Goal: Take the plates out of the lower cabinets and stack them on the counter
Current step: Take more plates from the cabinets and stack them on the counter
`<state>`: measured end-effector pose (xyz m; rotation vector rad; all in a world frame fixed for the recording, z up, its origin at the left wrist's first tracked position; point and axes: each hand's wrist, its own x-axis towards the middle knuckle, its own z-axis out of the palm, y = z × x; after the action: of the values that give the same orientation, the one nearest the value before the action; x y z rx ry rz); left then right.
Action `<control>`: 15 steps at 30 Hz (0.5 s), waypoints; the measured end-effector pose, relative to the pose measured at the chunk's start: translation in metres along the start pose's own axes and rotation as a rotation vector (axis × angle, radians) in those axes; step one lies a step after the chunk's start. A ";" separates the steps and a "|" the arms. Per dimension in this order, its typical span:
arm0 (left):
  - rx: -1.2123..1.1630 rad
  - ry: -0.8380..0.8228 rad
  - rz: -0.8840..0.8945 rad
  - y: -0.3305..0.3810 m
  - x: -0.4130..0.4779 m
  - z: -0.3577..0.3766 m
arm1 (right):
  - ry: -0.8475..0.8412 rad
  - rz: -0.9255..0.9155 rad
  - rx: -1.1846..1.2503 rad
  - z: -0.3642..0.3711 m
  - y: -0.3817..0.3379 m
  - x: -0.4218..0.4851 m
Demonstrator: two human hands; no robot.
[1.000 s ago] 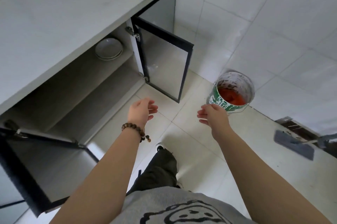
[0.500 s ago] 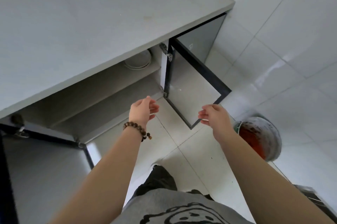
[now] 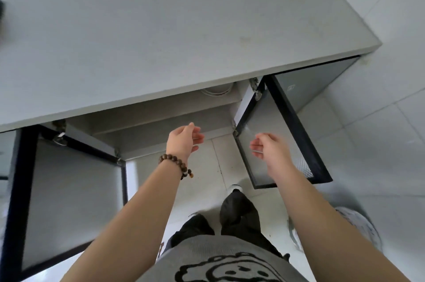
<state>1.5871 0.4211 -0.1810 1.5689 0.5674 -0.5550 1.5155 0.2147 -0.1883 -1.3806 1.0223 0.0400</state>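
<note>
Hands: left hand [image 3: 184, 141] and right hand [image 3: 270, 150] are hanging in front of the cabinet [image 3: 161, 118], fingers loosely apart, holding nothing.
Plates: plates [image 3: 217, 90] are sitting on the cabinet's upper shelf, far right, just under the counter [image 3: 161, 29].
Counter: nothing is showing on it yet, so stacking is not begun, I judge.
Risk, doors: both doors are standing open; the right door [image 3: 280, 134] is jutting out beside the right hand, and an arm could be knocking it while lifting plates out.
Risk, lip: plates could be catching the counter's edge on the way up.
Risk, bucket: a bucket [image 3: 358, 224] is standing right of the cabinet, near the feet.
Hidden: only a sliver of plates is showing; their number is unclear. The bucket is blurring.
</note>
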 end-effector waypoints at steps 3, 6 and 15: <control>-0.040 0.048 -0.009 0.005 0.008 0.008 | -0.072 -0.019 -0.033 0.008 -0.014 0.024; -0.085 0.119 -0.012 0.010 0.016 0.018 | -0.144 -0.036 -0.086 0.013 -0.028 0.050; -0.131 0.220 -0.019 0.007 0.051 0.048 | -0.229 -0.021 -0.153 0.026 -0.038 0.115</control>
<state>1.6299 0.3740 -0.2123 1.5104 0.7706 -0.3532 1.6203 0.1660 -0.2328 -1.4874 0.8269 0.2599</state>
